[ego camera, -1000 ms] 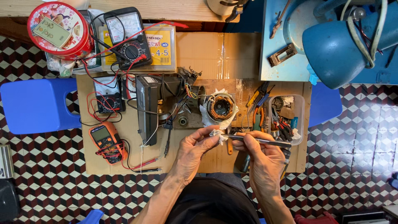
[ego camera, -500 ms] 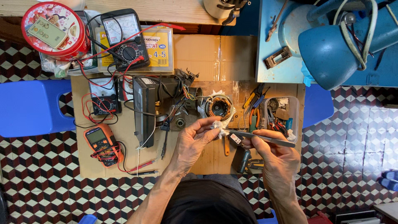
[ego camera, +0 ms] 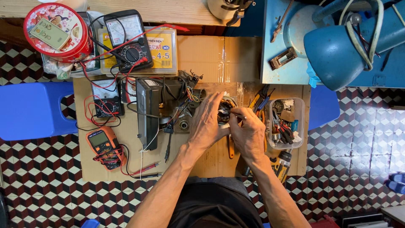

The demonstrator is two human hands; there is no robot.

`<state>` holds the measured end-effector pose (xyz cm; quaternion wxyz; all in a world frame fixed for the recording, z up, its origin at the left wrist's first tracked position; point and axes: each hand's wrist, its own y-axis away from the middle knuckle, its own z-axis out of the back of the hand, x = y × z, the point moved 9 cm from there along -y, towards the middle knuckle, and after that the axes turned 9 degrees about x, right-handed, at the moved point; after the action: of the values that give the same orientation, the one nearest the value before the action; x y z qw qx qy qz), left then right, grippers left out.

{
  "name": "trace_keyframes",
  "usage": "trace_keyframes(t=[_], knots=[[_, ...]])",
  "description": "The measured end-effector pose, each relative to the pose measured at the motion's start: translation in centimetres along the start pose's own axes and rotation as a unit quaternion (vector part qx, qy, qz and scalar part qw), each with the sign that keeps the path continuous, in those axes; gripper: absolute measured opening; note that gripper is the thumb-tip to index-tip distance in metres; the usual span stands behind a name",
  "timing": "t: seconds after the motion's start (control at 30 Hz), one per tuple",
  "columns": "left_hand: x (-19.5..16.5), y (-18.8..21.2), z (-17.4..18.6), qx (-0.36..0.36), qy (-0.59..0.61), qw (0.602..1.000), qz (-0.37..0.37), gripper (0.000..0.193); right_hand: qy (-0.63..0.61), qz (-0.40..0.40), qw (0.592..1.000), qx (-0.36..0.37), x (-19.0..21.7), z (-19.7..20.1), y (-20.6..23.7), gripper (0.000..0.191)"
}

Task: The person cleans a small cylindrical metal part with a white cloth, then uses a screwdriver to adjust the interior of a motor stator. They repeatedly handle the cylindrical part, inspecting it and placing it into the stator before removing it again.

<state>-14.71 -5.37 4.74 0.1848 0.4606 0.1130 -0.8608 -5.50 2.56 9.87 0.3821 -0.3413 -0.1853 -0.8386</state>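
A round wound motor coil (ego camera: 226, 110) wrapped in white paper lies on the cardboard sheet (ego camera: 202, 59). My left hand (ego camera: 209, 122) rests over the coil's left side, fingers spread and curled on its rim, hiding most of it. From the right, my right hand (ego camera: 249, 131) comes in with thumb and fingers pinched on something thin, a wire or slim tool, at the coil's edge. The two hands touch each other. An orange-handled tool (ego camera: 230, 148) lies on the cardboard under my wrists.
Left of the coil stand a black box (ego camera: 147, 112) with loose wires, two analogue meters (ego camera: 128, 40) (ego camera: 105, 99) and an orange multimeter (ego camera: 103, 145). A clear tub of hand tools (ego camera: 287, 122) sits right. Blue stool (ego camera: 33, 109), red tin (ego camera: 55, 29), blue lamp (ego camera: 337, 46).
Both hands moved forward, away from me, onto the coil. The left hand now covers it. The long tool that the right hand held out sideways is no longer visible in it.
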Motion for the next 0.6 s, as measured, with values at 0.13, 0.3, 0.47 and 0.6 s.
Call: trace_keyframes(t=[0.13, 0.3, 0.47, 0.6], knots=[[1.0, 0.1, -0.4, -0.007, 0.016, 1.000, -0.001, 0.099, 0.005, 0.005, 1.000, -0.028, -0.3, 0.0, 0.8, 0.010], [1.2, 0.1, -0.8, 0.026, 0.050, 0.998, 0.017, 0.102, -0.042, 0.013, 0.997, -0.070, -1.1, 0.1, 1.6, 0.012], [0.8, 0.0, -0.6, 0.025, 0.060, 0.998, 0.011, 0.103, -0.240, -0.086, 0.961, -0.106, -4.6, -1.4, 2.5, 0.013], [0.7, 0.0, -0.4, 0.030, 0.072, 0.997, 0.009, 0.105, -0.375, -0.138, 0.911, -0.103, -6.1, -3.7, 2.7, 0.015]])
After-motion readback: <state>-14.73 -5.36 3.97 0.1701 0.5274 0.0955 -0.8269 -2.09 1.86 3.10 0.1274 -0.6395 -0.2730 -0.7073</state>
